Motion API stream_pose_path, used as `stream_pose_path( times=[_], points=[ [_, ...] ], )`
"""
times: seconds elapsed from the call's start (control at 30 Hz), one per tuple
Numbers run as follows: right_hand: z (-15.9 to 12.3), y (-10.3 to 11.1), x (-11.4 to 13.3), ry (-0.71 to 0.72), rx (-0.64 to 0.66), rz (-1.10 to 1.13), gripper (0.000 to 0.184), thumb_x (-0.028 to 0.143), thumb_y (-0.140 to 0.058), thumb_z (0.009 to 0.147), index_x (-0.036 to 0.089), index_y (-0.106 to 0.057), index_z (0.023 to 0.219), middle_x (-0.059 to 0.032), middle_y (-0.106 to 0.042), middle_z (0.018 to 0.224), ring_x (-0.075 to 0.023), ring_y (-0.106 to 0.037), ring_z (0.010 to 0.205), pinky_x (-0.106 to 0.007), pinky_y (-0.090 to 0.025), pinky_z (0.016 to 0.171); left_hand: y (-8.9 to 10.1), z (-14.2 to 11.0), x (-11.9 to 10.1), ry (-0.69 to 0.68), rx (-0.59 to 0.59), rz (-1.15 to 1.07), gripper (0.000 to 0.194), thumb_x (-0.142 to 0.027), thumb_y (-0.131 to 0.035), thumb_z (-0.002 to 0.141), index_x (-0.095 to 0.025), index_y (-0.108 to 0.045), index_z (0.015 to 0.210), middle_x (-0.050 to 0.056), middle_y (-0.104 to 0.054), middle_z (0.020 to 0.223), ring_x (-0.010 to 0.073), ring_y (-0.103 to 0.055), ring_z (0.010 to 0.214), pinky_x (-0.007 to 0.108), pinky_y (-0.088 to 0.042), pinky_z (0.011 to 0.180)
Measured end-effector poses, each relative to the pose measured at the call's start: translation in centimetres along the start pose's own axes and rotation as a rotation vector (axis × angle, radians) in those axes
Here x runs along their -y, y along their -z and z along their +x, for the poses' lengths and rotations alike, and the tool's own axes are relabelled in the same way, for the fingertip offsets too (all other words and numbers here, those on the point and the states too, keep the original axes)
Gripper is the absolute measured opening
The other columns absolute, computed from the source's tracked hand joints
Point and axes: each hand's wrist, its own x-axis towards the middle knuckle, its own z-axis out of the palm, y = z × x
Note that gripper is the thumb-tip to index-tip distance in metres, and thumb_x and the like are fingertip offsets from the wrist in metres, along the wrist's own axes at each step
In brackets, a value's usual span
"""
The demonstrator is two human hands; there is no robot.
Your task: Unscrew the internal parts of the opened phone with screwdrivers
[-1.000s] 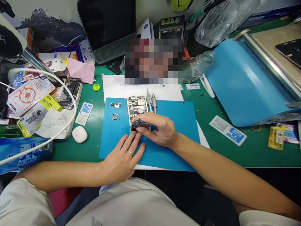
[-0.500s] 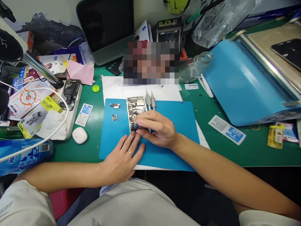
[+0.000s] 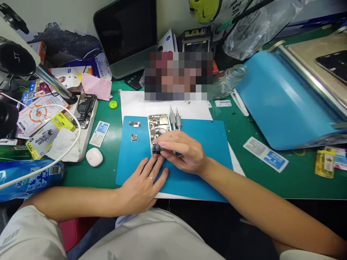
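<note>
An opened phone (image 3: 157,127) with bare internals lies on a blue work mat (image 3: 206,144). My right hand (image 3: 184,151) rests over the phone's near end, fingers pinched on a small dark tool (image 3: 158,148) against it. My left hand (image 3: 142,182) lies flat on the mat just below the phone, fingers stretched out, fingertips touching its near edge; a ring shows on one finger. Two grey screwdrivers (image 3: 175,120) lie beside the phone on its right. Two small removed parts (image 3: 134,130) sit on the mat to its left.
A second opened phone (image 3: 85,107) lies on a white block at left, with a white cable (image 3: 65,151), a white earbud case (image 3: 94,157) and leaflets around. A dark screen (image 3: 124,32) stands behind. A blue roller machine (image 3: 284,94) fills the right; a glass jar (image 3: 227,81) stands beside it.
My hands stay on the phone's near end with only slight shifts of the right fingers. The view has shifted a little, so everything sits slightly lower in the picture.
</note>
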Motion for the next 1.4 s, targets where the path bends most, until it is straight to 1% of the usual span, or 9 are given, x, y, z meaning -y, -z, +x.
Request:
stream_pose_path(
  times=[0.17,0.23,0.3,0.37,0.53,0.7,0.93,1.17,1.4],
  points=[
    [0.03,0.00,0.17,-0.021,-0.009,-0.068,0.044,0.012,-0.061,0.093,0.024,-0.053,0.134,-0.0049,-0.073,0.088,-0.0178,-0.070,0.079,-0.033,-0.060,0.070,0.10,-0.06,-0.06,0.006,-0.003,0.016,0.086,-0.049,-0.062,0.088,-0.002,-0.030,0.152,0.033,-0.021,0.162,0.0462,-0.021,0.152,0.055,-0.015,0.121],
    [0.07,-0.04,0.23,-0.025,-0.018,-0.063,0.045,0.012,-0.060,0.093,0.025,-0.052,0.135,-0.0058,-0.074,0.093,-0.0184,-0.071,0.083,-0.034,-0.061,0.071,0.13,-0.09,-0.04,0.004,-0.002,0.015,0.086,-0.049,-0.062,0.088,-0.001,-0.030,0.152,0.033,-0.022,0.161,0.0465,-0.020,0.152,0.055,-0.015,0.121],
    [0.12,-0.09,0.26,-0.007,-0.013,-0.027,0.048,0.010,-0.059,0.093,0.023,-0.050,0.138,-0.0081,-0.074,0.099,-0.0200,-0.073,0.092,-0.036,-0.062,0.077,0.14,-0.08,-0.01,-0.002,0.004,0.012,0.085,-0.049,-0.061,0.089,0.000,-0.030,0.152,0.034,-0.023,0.161,0.0468,-0.020,0.152,0.055,-0.015,0.121],
    [0.13,-0.11,0.27,0.007,-0.002,-0.008,0.048,0.008,-0.059,0.092,0.020,-0.050,0.137,-0.0092,-0.074,0.098,-0.0207,-0.072,0.094,-0.037,-0.062,0.079,0.14,-0.05,0.02,-0.004,0.010,0.009,0.083,-0.048,-0.060,0.090,0.000,-0.031,0.152,0.035,-0.024,0.160,0.0472,-0.022,0.151,0.056,-0.015,0.120],
    [0.11,0.00,0.26,-0.017,-0.023,-0.076,0.040,0.010,-0.060,0.092,0.021,-0.055,0.130,-0.0058,-0.071,0.087,-0.0175,-0.067,0.077,-0.033,-0.058,0.069,0.11,-0.02,0.10,0.002,0.015,0.011,0.082,-0.049,-0.058,0.091,-0.001,-0.032,0.152,0.033,-0.025,0.160,0.0471,-0.022,0.151,0.056,-0.014,0.121],
    [0.16,-0.06,0.27,0.006,-0.005,0.012,0.045,0.006,-0.059,0.091,0.017,-0.051,0.134,-0.0116,-0.074,0.103,-0.0208,-0.071,0.099,-0.039,-0.061,0.083,0.03,-0.03,0.12,-0.004,0.009,0.018,0.082,-0.049,-0.058,0.091,-0.001,-0.031,0.152,0.035,-0.027,0.159,0.0475,-0.023,0.151,0.056,-0.013,0.120],
    [0.20,-0.04,0.26,-0.017,-0.019,-0.077,0.037,0.010,-0.060,0.092,0.020,-0.055,0.128,-0.0069,-0.071,0.088,-0.0180,-0.067,0.079,-0.035,-0.059,0.071,0.03,0.01,0.12,-0.002,-0.006,0.022,0.086,-0.051,-0.062,0.089,-0.001,-0.031,0.152,0.035,-0.023,0.160,0.0481,-0.024,0.150,0.056,-0.012,0.121],
    [0.03,-0.18,0.15,-0.035,-0.014,0.022,0.052,0.005,-0.060,0.091,0.024,-0.047,0.138,-0.0056,-0.075,0.095,-0.0192,-0.074,0.092,-0.037,-0.063,0.079,0.20,0.08,0.14,-0.005,0.001,0.022,0.084,-0.051,-0.060,0.090,-0.001,-0.031,0.152,0.036,-0.022,0.160,0.0480,-0.026,0.150,0.056,-0.012,0.120],
    [0.08,-0.39,0.23,-0.068,-0.001,0.028,0.047,0.006,-0.063,0.091,0.024,-0.048,0.133,-0.0069,-0.075,0.097,-0.0177,-0.073,0.087,-0.034,-0.061,0.074,0.30,0.11,0.15,-0.007,0.011,0.016,0.083,-0.049,-0.060,0.090,0.000,-0.033,0.151,0.036,-0.025,0.159,0.0479,-0.027,0.149,0.056,-0.013,0.120]
  ],
)
